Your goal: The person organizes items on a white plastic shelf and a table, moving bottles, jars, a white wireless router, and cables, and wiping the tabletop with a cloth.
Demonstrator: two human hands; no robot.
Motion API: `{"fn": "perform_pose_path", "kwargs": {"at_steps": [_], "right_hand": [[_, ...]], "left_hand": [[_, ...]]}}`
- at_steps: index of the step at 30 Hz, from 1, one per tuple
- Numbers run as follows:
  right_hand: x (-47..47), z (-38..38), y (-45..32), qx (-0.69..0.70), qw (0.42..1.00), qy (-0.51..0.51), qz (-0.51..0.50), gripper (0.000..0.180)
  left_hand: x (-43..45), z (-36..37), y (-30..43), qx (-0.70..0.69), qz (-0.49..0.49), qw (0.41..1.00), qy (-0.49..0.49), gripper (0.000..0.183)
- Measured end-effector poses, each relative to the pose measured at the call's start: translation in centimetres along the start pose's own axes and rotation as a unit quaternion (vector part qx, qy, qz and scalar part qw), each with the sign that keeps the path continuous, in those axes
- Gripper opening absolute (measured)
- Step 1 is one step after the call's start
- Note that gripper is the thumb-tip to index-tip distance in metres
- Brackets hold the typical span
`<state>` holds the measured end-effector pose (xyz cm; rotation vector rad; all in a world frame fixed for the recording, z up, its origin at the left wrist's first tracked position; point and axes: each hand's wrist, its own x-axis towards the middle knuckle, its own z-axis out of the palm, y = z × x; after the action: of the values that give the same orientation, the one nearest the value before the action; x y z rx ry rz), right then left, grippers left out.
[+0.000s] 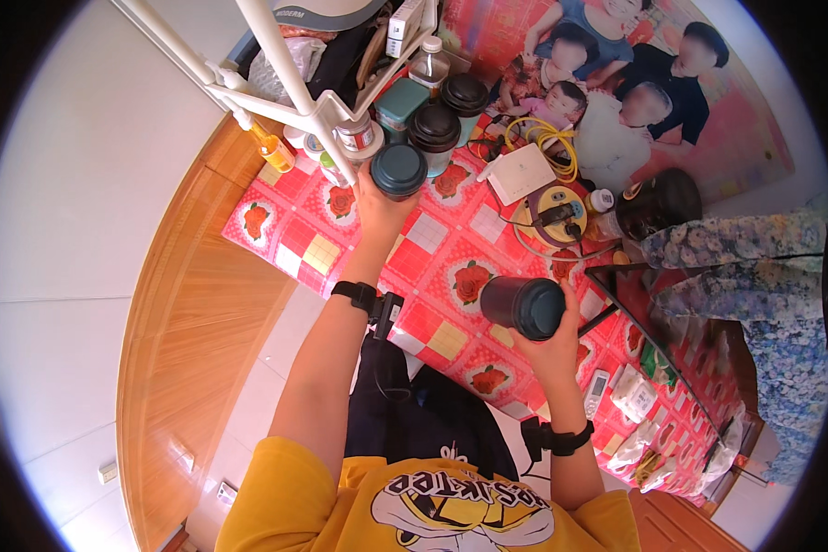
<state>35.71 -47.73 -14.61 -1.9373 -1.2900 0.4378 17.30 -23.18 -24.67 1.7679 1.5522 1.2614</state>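
My left hand point(381, 201) grips a jar with a dark teal lid point(399, 170) near the far left of the table; its body is mostly hidden under the lid and fingers. Close beside it stand two lidded jars, one with a dark brown lid point(434, 129) and another with a dark lid point(464, 94). Nearer to me, my right hand point(550, 345) is closed around a dark container point(517, 305), tilted on its side above the tablecloth, its teal lid towards my palm. Beneath both hands lies a red checked tablecloth with rose prints point(431, 255).
A white shelf rack point(276, 103) rises at the far left, beside a bottle of amber liquid point(276, 153). Towards the back are a white router point(522, 174), a yellow cable point(539, 134) and a round power strip point(555, 215). A black-framed mirror point(652, 338) stands right, past a remote control point(597, 393).
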Motion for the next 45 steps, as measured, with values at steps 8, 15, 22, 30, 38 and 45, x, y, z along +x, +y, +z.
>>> {"fn": "perform_pose_path", "kwargs": {"at_steps": [8, 15, 22, 30, 38, 45], "right_hand": [[1.7, 3.7, -4.2, -0.005, 0.999, -0.034, -0.015, 0.082], [4.2, 7.4, -6.7, 0.016, 0.995, -0.066, -0.069, 0.082], [9.7, 15.4, -10.7, 0.042, 0.976, -0.065, -0.205, 0.079], [10.6, 22.2, -12.2, -0.014, 0.983, -0.050, -0.179, 0.076], [13.7, 20.6, -8.6, 0.033, 0.984, 0.009, -0.177, 0.049], [22.3, 19.8, -4.3, 0.055, 0.969, 0.146, -0.192, 0.067]], "left_hand": [[0.5, 1.3, -1.4, -0.040, 0.006, 0.998, 0.050, 0.096], [-1.4, -1.0, -2.7, -0.046, 0.003, 0.999, 0.023, 0.083], [-7.7, -7.6, -4.3, -0.014, 0.031, 0.993, -0.110, 0.082], [-4.4, -5.3, -5.7, -0.040, -0.013, 0.999, 0.011, 0.088], [-3.6, -4.6, -5.7, -0.034, -0.053, 0.998, 0.016, 0.097], [-3.2, -4.1, -5.9, -0.044, -0.054, 0.998, 0.008, 0.098]]}}
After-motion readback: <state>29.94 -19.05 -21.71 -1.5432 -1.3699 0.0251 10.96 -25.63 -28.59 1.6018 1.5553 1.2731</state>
